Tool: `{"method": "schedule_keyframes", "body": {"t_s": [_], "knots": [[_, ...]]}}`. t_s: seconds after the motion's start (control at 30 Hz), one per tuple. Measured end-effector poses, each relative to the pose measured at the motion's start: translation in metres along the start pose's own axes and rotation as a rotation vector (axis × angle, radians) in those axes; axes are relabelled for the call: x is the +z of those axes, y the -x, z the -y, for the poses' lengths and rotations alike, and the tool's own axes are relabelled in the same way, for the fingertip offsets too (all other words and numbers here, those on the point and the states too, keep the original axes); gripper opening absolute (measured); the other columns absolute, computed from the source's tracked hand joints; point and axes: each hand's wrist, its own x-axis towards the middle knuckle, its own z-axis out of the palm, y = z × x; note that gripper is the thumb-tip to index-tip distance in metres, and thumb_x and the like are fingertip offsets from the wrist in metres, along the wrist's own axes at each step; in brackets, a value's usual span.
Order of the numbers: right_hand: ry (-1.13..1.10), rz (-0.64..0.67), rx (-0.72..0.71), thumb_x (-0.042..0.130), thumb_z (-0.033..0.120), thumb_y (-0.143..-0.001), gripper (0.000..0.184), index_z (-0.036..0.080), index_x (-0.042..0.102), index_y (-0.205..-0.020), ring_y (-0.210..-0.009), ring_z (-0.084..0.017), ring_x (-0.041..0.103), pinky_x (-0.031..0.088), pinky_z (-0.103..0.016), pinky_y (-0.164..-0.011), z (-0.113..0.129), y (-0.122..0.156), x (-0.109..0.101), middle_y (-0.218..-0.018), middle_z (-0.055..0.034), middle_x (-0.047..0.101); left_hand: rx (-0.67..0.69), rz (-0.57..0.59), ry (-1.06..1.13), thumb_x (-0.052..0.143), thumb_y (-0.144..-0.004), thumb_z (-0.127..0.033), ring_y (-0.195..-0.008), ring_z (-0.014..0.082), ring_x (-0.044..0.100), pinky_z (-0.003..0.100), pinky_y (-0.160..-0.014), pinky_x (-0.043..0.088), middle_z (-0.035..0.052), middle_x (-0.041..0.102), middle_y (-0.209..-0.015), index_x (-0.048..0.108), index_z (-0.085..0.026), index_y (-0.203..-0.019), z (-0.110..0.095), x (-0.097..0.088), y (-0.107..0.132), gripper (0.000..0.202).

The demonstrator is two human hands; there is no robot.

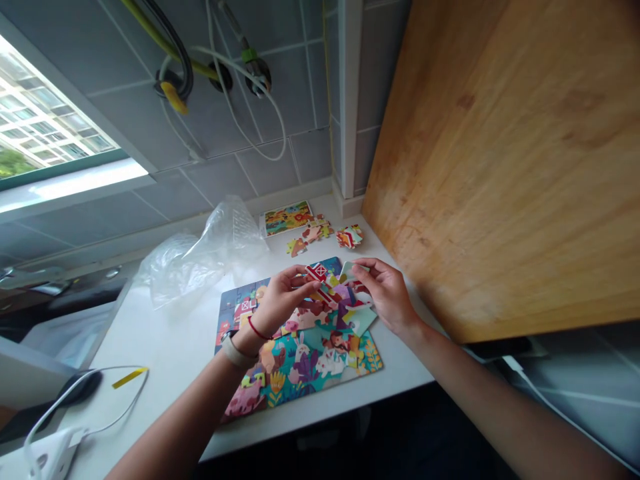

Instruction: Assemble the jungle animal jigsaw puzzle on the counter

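A colourful jigsaw puzzle (300, 363) lies on the white counter (165, 347), partly assembled. My left hand (280, 300) hovers over its upper part, fingers pinched on a red and white puzzle piece (316, 272). My right hand (385, 290) is just to the right, fingers curled round a pale green puzzle piece (350, 270). The two pieces nearly meet above the puzzle. A red string and a pale band circle my left wrist.
Loose puzzle pieces (313, 235) and a small stack (349, 236) lie behind the puzzle beside a picture card (287, 217). A crumpled clear plastic bag (200, 257) sits at left. A big wooden board (505, 160) leans at right. White cable (80, 400) lies near the front left.
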Motion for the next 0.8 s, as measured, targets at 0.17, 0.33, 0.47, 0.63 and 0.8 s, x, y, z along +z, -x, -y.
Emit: {"method": "schedule_keyframes", "body": {"t_s": [0.17, 0.33, 0.47, 0.63, 0.8], "knots": [[0.175, -0.018, -0.077, 0.085, 0.056, -0.078, 0.037, 0.021, 0.08, -0.088, -0.066, -0.016, 0.064, 0.053, -0.027, -0.057, -0.002, -0.001, -0.003, -0.08, -0.0041, 0.075, 0.011, -0.129, 0.064, 0.086, -0.082, -0.046, -0.087, 0.0262, 0.082, 0.03, -0.067, 0.068, 0.0074, 0.081, -0.098, 0.052, -0.021, -0.105, 0.002, -0.025, 0.019, 0.047], [0.36, -0.049, -0.196, 0.081, 0.058, -0.081, 0.039, 0.021, 0.081, -0.091, -0.069, -0.019, 0.066, 0.055, -0.029, -0.06, 0.001, -0.002, -0.006, -0.081, -0.0058, 0.077, 0.032, -0.138, 0.186, 0.088, -0.081, -0.042, -0.096, 0.0269, 0.081, 0.031, -0.076, 0.068, 0.0075, 0.081, -0.104, 0.05, -0.022, -0.11, 0.008, -0.047, 0.037, 0.052], [0.395, -0.128, -0.225, 0.081, 0.06, -0.08, 0.046, 0.018, 0.079, -0.099, -0.064, -0.017, 0.066, 0.054, -0.027, -0.056, 0.004, -0.008, -0.011, -0.08, -0.0053, 0.076, 0.062, -0.148, 0.246, 0.089, -0.08, -0.039, -0.089, 0.0267, 0.081, 0.032, -0.073, 0.068, 0.0079, 0.08, -0.103, 0.051, -0.02, -0.109, 0.009, -0.064, 0.047, 0.052], [0.783, -0.207, -0.402, 0.073, 0.057, -0.086, 0.04, 0.017, 0.076, -0.089, -0.056, -0.017, 0.061, 0.053, -0.031, -0.054, 0.001, -0.014, -0.025, -0.071, -0.0048, 0.071, 0.116, -0.212, 0.323, 0.097, -0.069, -0.034, -0.081, 0.023, 0.08, 0.028, -0.063, 0.067, 0.0023, 0.078, -0.091, 0.053, -0.02, -0.107, 0.014, -0.089, 0.053, 0.06], [1.118, -0.226, -0.728, 0.067, 0.05, -0.092, 0.034, 0.019, 0.076, -0.081, -0.082, -0.025, 0.068, 0.057, -0.039, -0.076, 0.001, -0.015, -0.026, -0.092, -0.0114, 0.071, 0.147, -0.286, 0.423, 0.1, -0.062, -0.033, -0.079, 0.0201, 0.078, 0.027, -0.062, 0.067, 0.0007, 0.076, -0.09, 0.057, -0.019, -0.107, 0.026, -0.116, 0.058, 0.064]]}}
